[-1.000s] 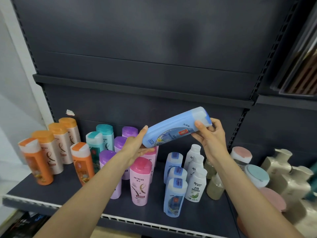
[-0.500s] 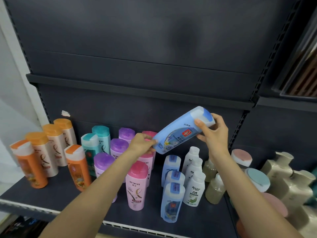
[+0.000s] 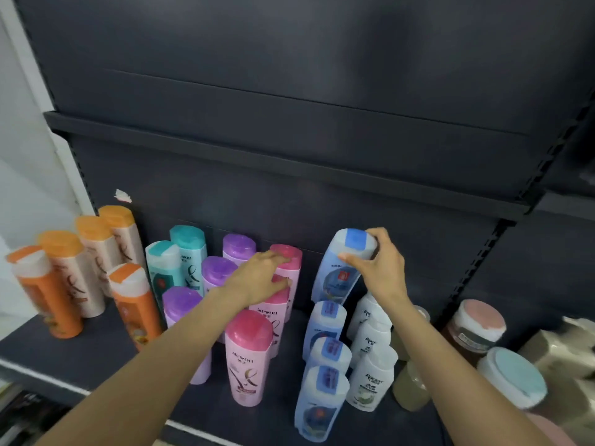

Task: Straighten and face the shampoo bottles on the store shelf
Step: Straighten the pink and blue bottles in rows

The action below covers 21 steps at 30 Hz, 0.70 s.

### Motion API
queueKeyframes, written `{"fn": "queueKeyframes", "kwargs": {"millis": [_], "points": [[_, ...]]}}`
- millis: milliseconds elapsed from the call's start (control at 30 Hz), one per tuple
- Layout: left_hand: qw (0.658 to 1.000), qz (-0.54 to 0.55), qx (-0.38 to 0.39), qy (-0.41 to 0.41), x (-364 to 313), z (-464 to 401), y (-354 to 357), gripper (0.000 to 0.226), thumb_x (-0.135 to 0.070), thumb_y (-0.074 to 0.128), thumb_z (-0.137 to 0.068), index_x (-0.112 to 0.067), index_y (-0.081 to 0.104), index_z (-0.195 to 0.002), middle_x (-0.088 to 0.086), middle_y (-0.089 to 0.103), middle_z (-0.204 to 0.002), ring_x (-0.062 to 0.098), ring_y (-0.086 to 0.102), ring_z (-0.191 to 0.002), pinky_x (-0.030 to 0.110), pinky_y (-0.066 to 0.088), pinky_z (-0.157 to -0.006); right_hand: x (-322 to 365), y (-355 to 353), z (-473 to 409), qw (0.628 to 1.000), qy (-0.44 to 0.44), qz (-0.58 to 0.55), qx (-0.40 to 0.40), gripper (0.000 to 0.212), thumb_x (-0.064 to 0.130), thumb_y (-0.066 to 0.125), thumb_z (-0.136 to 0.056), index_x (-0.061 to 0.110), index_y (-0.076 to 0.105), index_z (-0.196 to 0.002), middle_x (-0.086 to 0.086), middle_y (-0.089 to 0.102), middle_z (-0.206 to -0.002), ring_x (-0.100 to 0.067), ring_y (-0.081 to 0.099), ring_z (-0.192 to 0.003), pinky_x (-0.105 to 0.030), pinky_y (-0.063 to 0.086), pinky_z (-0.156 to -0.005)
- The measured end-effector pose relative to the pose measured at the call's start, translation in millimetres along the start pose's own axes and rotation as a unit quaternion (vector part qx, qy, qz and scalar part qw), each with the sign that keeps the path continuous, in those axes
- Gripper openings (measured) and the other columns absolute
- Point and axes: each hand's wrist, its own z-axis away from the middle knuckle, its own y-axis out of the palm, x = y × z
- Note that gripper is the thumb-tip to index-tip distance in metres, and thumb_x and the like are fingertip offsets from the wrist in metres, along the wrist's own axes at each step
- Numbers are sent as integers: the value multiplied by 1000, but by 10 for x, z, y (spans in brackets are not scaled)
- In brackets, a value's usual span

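Since the earlier frames, the blue bottle (image 3: 343,268) had been swung from a slanted, mid-air position to nearly upright at the far end of the blue row, leaning slightly left, and the left hand (image 3: 262,278) had been taken off it. Nearest on the shelf (image 3: 80,355), a pink bottle (image 3: 248,355) and three blue-capped bottles (image 3: 322,403) were seen in front-to-back rows, with white bottles (image 3: 370,381) just to their right. Farther back, the left hand was laid with relaxed, extended fingers over the caps of the rear pink bottles (image 3: 286,255), nothing being gripped. The right hand (image 3: 381,268) was curled around the cap of the blue bottle, thumb in front. Orange bottles (image 3: 45,291) were stood far left.
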Motion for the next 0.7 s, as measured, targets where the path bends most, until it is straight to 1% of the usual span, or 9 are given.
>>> {"fn": "queueKeyframes", "kwargs": {"millis": [100,200,267,367,600,700], "points": [[1000,-25,-3,-1,35,12,53,52,-36,53,-93,-19,42,-141,4,41,-145,24,40,-131,39,36,-107,-194,169,-40,998,30,31,37,46,21,83,-68,18,51,-102,-7,61,-103,-22,58,-95,-33,49,-81],[1000,-22,-5,4,53,13,70,47,-38,52,-94,-19,48,-136,4,42,-143,22,40,-131,39,36,-108,-350,289,-50,995,67,48,56,46,20,83,-69,16,51,-102,-8,62,-102,-24,58,-95,-33,48,-79],[1000,-14,-5,4,58,15,79,42,-38,51,-94,-18,55,-131,4,48,-137,22,45,-127,40,39,-105,-414,344,-52,993,81,55,71,45,20,83,-70,15,51,-101,-8,62,-101,-23,57,-93,-30,45,-75],[1000,-6,-5,-1,44,19,95,35,-35,51,-94,-18,62,-123,4,53,-123,20,51,-115,40,43,-98,-451,390,-59,990,95,62,86,44,17,81,-71,12,51,-102,-6,61,-98,-20,54,-87,-25,39,-71],[1000,-1,-7,-4,26,31,92,34,-34,51,-95,-18,62,-122,6,54,-118,22,52,-109,40,45,-96,-485,438,-68,986,108,75,106,42,15,80,-73,12,50,-103,-8,63,-101,-20,56,-88,-27,41,-72],[1000,-3,-7,-8,14,37,102,34,-34,50,-95,-18,62,-122,7,55,-116,23,53,-109,41,45,-95,-476,434,-73,983,114,84,115,43,15,78,-75,10,50,-107,-8,62,-104,-19,54,-90,-27,41,-74]]}}
